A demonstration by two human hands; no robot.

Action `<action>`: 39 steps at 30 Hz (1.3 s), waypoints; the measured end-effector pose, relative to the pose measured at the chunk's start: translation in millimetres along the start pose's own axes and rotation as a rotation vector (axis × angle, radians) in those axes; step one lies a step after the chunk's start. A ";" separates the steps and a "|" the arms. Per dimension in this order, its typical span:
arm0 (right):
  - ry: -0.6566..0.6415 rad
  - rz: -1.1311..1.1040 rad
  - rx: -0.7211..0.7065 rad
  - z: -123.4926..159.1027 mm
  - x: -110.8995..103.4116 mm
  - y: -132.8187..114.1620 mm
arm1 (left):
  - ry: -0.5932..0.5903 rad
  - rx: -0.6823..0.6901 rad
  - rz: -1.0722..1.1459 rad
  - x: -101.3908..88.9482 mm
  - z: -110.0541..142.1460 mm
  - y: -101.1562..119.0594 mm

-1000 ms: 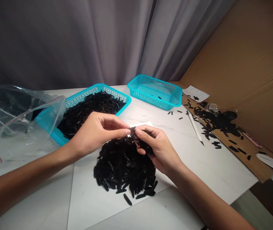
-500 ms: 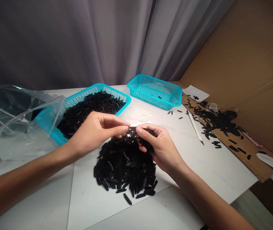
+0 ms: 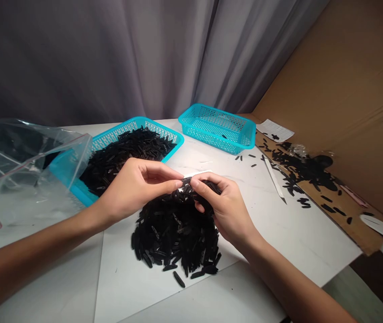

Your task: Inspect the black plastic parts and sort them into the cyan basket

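My left hand (image 3: pixel 144 181) and my right hand (image 3: pixel 227 204) meet above a heap of small black elongated pieces (image 3: pixel 174 233) on a white sheet (image 3: pixel 117 287). Between their fingertips is a slim black piece (image 3: pixel 186 181), pinched by thumb and forefinger on each side. Curled fingers of the right hand also hold more black pieces against the palm; how many is hidden. Behind my left hand stands a blue basket (image 3: pixel 141 121) filled with similar black pieces.
A second blue basket (image 3: pixel 216 134) at the back has a small dark piece inside. A clear plastic bag (image 3: pixel 36 179) lies at left. At right, black pieces (image 3: pixel 299 168) scatter over cardboard (image 3: pixel 332 211), near a white pencil-like tool (image 3: pixel 274 177).
Both hands have barely shifted; the left fingertips sit slightly lower and the slim black piece between them has turned a little. The heap and baskets look the same.
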State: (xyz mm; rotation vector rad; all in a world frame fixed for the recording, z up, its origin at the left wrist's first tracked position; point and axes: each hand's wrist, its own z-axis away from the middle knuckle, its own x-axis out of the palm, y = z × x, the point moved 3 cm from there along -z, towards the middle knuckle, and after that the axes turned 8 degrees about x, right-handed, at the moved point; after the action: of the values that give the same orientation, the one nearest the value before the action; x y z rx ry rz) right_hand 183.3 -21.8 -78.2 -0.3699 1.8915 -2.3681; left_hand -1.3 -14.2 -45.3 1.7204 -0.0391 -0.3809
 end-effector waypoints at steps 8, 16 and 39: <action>-0.001 -0.026 -0.003 0.6 1.3 0.5 | 0.005 0.069 -0.056 1.9 1.3 1.5; -0.105 -0.241 0.130 -2.6 3.6 -4.6 | 0.024 1.169 -0.811 -9.2 21.9 5.2; -0.152 -0.170 0.082 4.0 5.6 -5.4 | -0.166 1.281 -0.834 -11.7 19.7 7.8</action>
State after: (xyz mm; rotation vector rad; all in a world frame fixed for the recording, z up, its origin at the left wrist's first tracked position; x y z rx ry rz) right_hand 179.3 -25.6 -71.4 -0.7073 1.7545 -2.4322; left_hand -16.3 -31.6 -37.7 2.9198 0.4116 -1.3132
